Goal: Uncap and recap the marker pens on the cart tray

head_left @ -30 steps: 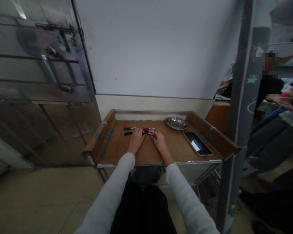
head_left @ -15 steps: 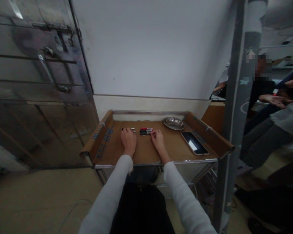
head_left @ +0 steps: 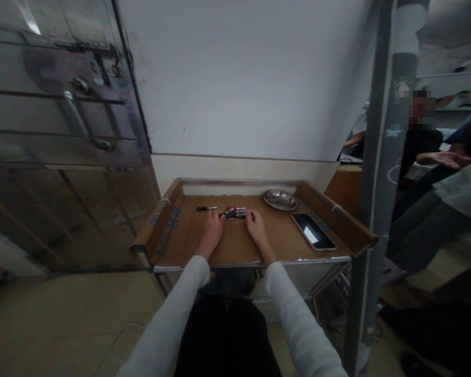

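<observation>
On the cardboard-lined table, a group of short black, silver and red pens (head_left: 235,213) lies between my two hands. My left hand (head_left: 213,228) is closed at the group's left side, its fingertips pinching a dark pen that reaches toward the others. At the right ends of the group, my right hand (head_left: 256,226) has its thumb and fingers drawn together on a pen end, partly hidden by the fingers. A separate black pen (head_left: 206,208) with a silver end lies beyond my left hand.
A shiny metal dish (head_left: 280,200) sits at the back right, with a smartphone (head_left: 313,231) in front of it. Raised cardboard sides (head_left: 333,214) border the table (head_left: 235,248). A grey post (head_left: 371,209) stands to the right, with people behind it. A metal door (head_left: 63,131) is at the left.
My left hand has moved right from the left-hand pens to the group, bringing a dark pen and leaving one black pen behind. My right hand has shifted slightly.
</observation>
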The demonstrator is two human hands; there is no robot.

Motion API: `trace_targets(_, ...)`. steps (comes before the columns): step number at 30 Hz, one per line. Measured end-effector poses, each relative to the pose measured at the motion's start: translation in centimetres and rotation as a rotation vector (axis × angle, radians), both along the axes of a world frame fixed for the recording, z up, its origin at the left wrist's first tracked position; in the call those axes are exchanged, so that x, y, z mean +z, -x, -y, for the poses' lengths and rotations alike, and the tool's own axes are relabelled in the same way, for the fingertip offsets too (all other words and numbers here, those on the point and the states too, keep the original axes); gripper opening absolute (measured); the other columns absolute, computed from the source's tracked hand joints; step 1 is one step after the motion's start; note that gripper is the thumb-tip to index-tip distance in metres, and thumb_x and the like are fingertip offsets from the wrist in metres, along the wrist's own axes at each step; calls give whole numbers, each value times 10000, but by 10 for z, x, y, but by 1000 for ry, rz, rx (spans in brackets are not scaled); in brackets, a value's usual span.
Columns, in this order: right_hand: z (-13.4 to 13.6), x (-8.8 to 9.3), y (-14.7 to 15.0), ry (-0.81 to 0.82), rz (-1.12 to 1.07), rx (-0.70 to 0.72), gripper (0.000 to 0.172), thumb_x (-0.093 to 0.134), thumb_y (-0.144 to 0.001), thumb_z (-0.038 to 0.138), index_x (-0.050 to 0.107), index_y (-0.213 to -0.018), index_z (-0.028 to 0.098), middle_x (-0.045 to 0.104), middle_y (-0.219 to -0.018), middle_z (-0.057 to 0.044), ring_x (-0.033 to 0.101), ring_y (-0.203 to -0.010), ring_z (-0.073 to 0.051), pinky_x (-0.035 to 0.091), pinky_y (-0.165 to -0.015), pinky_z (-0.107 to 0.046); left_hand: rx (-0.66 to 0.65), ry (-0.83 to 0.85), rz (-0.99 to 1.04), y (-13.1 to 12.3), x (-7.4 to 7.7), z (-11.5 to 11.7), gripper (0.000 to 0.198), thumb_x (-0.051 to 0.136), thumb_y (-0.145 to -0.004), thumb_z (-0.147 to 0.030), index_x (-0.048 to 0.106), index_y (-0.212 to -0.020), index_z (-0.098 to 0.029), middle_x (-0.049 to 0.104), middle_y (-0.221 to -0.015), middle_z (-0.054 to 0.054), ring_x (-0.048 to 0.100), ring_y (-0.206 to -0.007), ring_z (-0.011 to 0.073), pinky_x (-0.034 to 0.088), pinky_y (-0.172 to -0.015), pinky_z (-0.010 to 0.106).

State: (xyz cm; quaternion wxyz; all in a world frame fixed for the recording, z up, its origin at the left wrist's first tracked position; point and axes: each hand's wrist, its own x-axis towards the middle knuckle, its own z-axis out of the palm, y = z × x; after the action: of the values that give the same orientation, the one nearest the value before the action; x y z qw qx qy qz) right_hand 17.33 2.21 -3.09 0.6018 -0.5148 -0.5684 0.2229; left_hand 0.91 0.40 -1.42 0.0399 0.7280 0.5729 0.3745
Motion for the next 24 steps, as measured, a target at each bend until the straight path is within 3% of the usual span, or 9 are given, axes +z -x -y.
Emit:
trace_targets(3,3,2,3,139,-337,246,387,487,-786,540,619,-862,184,630,-731,-28,549,-588,-129,450,-563,-261,-333,-76,59,-4,1,1,185,399,-921,-257,524,-1029,-174,535,-1043,75,562,-966,176,456,-881,336)
trace_targets(5,7,4,4,206,-475,402,383,588,-718,535,639,-835,174,643,-716,-19,547,-570,-113,439,-539,-243,-446,-114,92,-8,1,0,153,461,-898,-256,537,-1012,-189,546,-1019,54,566,-976,166,463,-888,328)
trace_targets(7,10,5,4,255,-543,496,322,688,-650,460,657,-787,171,653,-714,-12,544,-571,-100,437,-543,-232,-447,-161,184,-9,1,-1,149,518,-869,-254,542,-1000,-187,563,-997,49,576,-961,161,481,-868,320)
trace_targets(11,15,7,1,318,-627,552,219,730,-641,348,678,-755,168,665,-737,-21,563,-611,-98,463,-588,-232,-344,-225,389,-7,1,-2,218,545,-854,-290,552,-1044,-184,607,-1007,60,620,-886,152,526,-798,307)
trace_targets(18,16,9,2,346,-714,597,193,736,-638,301,704,-772,166,696,-822,-44,601,-705,-124,508,-703,-260,-447,-236,205,-8,4,1,335,455,-901,-256,517,-1228,-229,631,-1138,66,612,-1025,171,503,-875,319)
trace_targets(24,13,8,-3,318,-741,534,163,730,-624,279,714,-755,183,707,-894,-48,624,-818,-163,517,-779,-287,-340,-252,406,-8,7,3,193,500,-872,-272,586,-1025,-191,655,-990,58,635,-870,145,526,-785,292)
